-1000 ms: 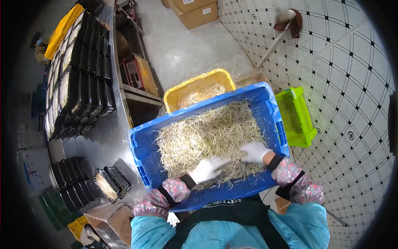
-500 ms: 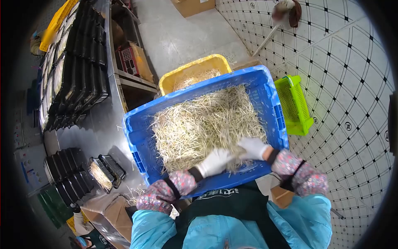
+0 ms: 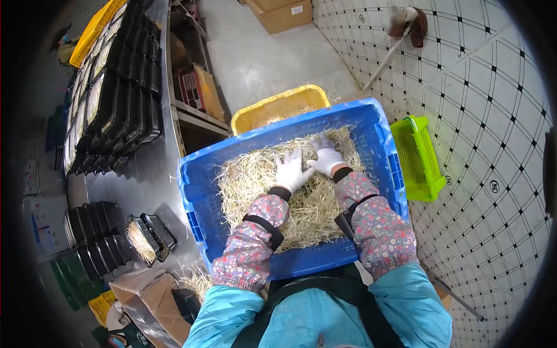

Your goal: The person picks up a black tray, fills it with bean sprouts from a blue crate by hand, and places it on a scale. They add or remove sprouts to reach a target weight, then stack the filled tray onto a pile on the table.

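Observation:
A blue crate (image 3: 194,191) in front of me holds a thick bed of bean sprouts (image 3: 310,217). My left hand (image 3: 292,171), in a white glove, lies on the sprouts with its fingers spread. Just to its right, my right hand (image 3: 327,158), gloved too, rests palm down on the sprouts toward the crate's far side. Its fingers are stretched out, their tips partly among the sprouts. The two thumbs nearly meet.
Behind the crate stands a yellow basket (image 3: 249,118) with more sprouts. A green basket (image 3: 432,168) is at the right. On the metal table (image 3: 148,180) are stacked black trays (image 3: 113,110) and a filled tray (image 3: 140,240). Another person (image 3: 132,333) shows at lower left.
Both hands have moved from the crate's near side to its far side over the sprouts. Their fingers are now spread. The near part of the sprouts has come into view.

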A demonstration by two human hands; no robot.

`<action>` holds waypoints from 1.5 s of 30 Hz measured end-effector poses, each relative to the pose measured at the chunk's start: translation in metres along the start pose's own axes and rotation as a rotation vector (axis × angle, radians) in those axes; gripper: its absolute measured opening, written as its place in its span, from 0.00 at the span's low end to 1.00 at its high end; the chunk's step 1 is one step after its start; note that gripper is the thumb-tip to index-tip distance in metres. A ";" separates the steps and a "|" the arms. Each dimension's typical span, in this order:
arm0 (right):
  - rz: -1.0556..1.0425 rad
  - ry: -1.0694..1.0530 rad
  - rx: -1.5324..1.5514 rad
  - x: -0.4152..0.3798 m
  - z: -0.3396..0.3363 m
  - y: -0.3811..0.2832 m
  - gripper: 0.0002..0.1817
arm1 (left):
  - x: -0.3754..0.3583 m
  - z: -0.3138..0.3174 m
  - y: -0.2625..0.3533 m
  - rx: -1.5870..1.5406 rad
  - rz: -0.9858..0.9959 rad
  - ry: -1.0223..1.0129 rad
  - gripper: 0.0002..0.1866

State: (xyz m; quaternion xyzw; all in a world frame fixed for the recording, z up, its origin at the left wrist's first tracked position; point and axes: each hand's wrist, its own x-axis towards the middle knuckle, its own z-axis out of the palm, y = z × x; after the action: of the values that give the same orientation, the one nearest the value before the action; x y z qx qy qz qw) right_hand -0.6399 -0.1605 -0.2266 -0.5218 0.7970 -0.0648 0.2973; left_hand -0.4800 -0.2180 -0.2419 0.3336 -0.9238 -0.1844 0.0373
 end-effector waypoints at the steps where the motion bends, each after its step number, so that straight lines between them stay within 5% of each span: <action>1: 0.048 -0.108 0.013 -0.010 0.002 -0.005 0.38 | -0.009 0.009 0.000 -0.020 -0.035 -0.159 0.38; 3: -0.159 -0.260 -0.064 -0.040 0.005 0.000 0.32 | -0.033 -0.023 0.023 -0.443 0.033 -0.319 0.29; 4: -0.209 -0.296 0.008 -0.074 -0.007 -0.002 0.28 | -0.060 -0.033 0.036 -0.326 0.170 -0.259 0.21; 5: -0.251 -0.416 -0.053 -0.100 -0.011 0.002 0.27 | -0.080 -0.047 0.047 -0.294 0.205 -0.451 0.21; 6: -0.322 -0.444 -0.077 -0.126 -0.011 0.008 0.29 | -0.116 -0.034 0.046 -0.344 0.353 -0.269 0.25; 7: -0.430 -0.393 -0.091 -0.151 -0.010 0.015 0.29 | -0.123 -0.067 0.056 -0.413 0.371 -0.494 0.29; 8: -0.434 -0.548 -0.086 -0.163 -0.039 0.004 0.29 | -0.136 -0.073 0.054 -0.336 0.526 -0.396 0.28; 10: -0.558 -0.430 0.152 -0.164 -0.043 0.025 0.28 | -0.119 -0.103 0.051 -0.504 0.472 -0.554 0.26; 14: -0.259 -0.410 0.174 -0.074 -0.057 0.023 0.26 | -0.037 -0.084 0.017 -0.364 0.079 -0.580 0.26; 19: -0.060 0.051 -0.012 -0.001 -0.005 0.005 0.27 | 0.029 0.011 -0.012 0.190 0.186 0.295 0.27; 20: -0.057 0.038 -0.009 -0.006 0.003 0.000 0.27 | 0.026 0.014 -0.007 0.187 0.181 0.284 0.27; 22: 0.002 -0.095 0.012 -0.023 0.011 -0.013 0.24 | 0.013 0.011 0.003 0.017 0.083 -0.185 0.16; 24: -0.057 -0.198 0.097 -0.056 0.016 -0.009 0.20 | -0.015 -0.002 0.015 0.060 0.231 -0.088 0.04; 25: -0.106 -0.412 0.156 -0.078 0.000 -0.008 0.19 | -0.035 -0.011 0.022 0.020 0.326 -0.101 0.02; 26: -0.217 -0.386 0.063 -0.113 -0.020 -0.009 0.19 | -0.053 -0.022 0.027 -0.050 0.418 -0.260 0.03; 27: -0.310 -0.451 -0.023 -0.136 -0.025 0.000 0.22 | -0.081 -0.019 0.028 -0.173 0.524 -0.181 0.05; 30: -0.593 -0.322 0.006 -0.176 -0.045 0.021 0.29 | -0.112 -0.071 0.041 -0.441 0.480 -0.296 0.16; 32: -0.461 -0.485 0.317 -0.152 -0.059 0.032 0.31 | -0.097 -0.084 0.035 -0.435 0.393 -0.295 0.17; 35: -0.192 -0.176 0.187 -0.092 -0.059 0.029 0.33 | -0.050 -0.062 0.008 -0.198 0.290 -0.017 0.26; 39: 0.087 -0.229 -0.113 -0.052 -0.015 0.027 0.44 | -0.033 -0.016 0.007 0.094 0.113 -0.023 0.34; 40: 0.113 -0.268 -0.183 -0.069 -0.012 0.016 0.46 | -0.044 -0.026 0.022 0.072 0.131 -0.273 0.36; 41: 0.007 -0.319 -0.162 -0.088 -0.008 0.012 0.47 | -0.054 -0.039 0.035 0.052 0.151 -0.517 0.38; 45: -0.357 -0.573 -0.201 -0.180 -0.036 0.002 0.49 | -0.150 -0.059 0.046 -0.142 0.430 -0.512 0.45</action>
State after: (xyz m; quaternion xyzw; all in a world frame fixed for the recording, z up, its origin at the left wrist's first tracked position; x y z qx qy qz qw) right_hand -0.6102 -0.0101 -0.1249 -0.6767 0.5796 0.1122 0.4401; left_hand -0.3805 -0.1095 -0.1622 0.0704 -0.9372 -0.3138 -0.1348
